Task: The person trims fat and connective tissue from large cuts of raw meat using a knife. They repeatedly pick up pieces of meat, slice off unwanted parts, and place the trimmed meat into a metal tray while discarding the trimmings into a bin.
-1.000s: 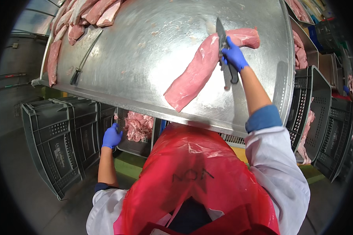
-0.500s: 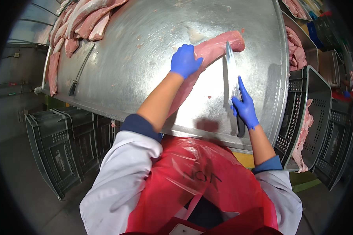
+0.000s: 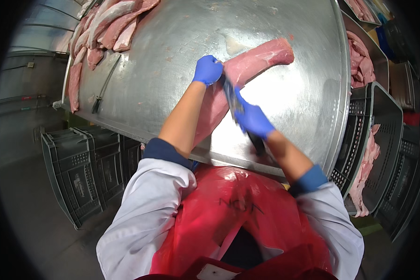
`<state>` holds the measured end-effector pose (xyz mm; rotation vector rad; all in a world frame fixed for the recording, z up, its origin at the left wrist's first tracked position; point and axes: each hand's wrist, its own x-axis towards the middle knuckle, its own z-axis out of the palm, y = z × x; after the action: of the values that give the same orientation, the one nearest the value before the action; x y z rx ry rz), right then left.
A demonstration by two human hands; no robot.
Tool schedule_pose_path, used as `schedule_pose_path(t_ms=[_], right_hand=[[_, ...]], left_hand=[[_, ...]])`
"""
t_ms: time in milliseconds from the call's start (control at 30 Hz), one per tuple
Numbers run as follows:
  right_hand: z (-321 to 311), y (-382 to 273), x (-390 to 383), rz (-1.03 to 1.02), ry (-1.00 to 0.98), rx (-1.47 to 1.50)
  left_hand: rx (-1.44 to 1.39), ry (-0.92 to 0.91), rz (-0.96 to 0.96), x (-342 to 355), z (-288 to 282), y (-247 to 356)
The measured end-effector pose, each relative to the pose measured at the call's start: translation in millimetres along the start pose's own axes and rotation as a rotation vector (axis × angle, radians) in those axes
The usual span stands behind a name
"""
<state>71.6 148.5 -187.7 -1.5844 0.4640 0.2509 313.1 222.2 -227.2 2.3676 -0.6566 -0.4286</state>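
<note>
A long pink cut of raw meat point(image 3: 261, 58) lies across the steel table point(image 3: 172, 70). My left hand point(image 3: 207, 70), in a blue glove, presses down on the meat near its middle, fingers closed on its edge. In a blue glove too, my right hand point(image 3: 252, 119) grips a knife point(image 3: 233, 100) whose blurred blade lies against the meat just beside my left hand. My left forearm hides the meat's near end.
More pink cuts point(image 3: 102, 28) are piled at the table's far left. Dark plastic crates point(image 3: 79, 172) stand under the table at left. At right, a crate point(image 3: 382, 140) and a steel tray point(image 3: 364, 56) hold more meat.
My left hand rose from the crates under the table and settled on the meat. My right hand brought the knife from the table's right side to the meat beside my left hand.
</note>
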Motion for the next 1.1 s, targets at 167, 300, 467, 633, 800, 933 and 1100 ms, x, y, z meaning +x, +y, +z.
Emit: schedule_pose_path(t_ms=[167, 300, 467, 633, 800, 933, 1100], right_hand=[[-5.0, 20.0, -62.4, -0.017, 0.012, 0.056], [-51.1, -5.5, 3.9, 0.012, 0.270, 0.062], [-96.2, -11.0, 119.2, -0.074, 0.495, -0.067], [-133.4, 48.8, 94.8, -0.020, 0.696, -0.267], [-136.7, 47.6, 74.6, 0.076, 0.711, -0.436], [-133.0, 31.4, 67.6, 0.184, 0.743, -0.431], [-136.4, 39.6, 55.2, 0.220, 0.845, -0.491]], left_hand=[[-0.327, 0.064, 0.019, -72.3, -95.1, 10.7], [-0.055, 0.012, -0.155, -185.2, -189.4, -96.2], [0.827, -0.585, -0.337, -235.5, -229.1, -173.9], [0.443, -0.244, 0.126, -117.0, -149.8, -112.1], [-0.413, -0.375, 0.141, 51.8, 6.5, -23.4], [-0.319, -0.677, 0.224, 75.5, 60.6, 17.3], [-0.195, -0.643, 0.403, 28.5, 79.5, 40.8]])
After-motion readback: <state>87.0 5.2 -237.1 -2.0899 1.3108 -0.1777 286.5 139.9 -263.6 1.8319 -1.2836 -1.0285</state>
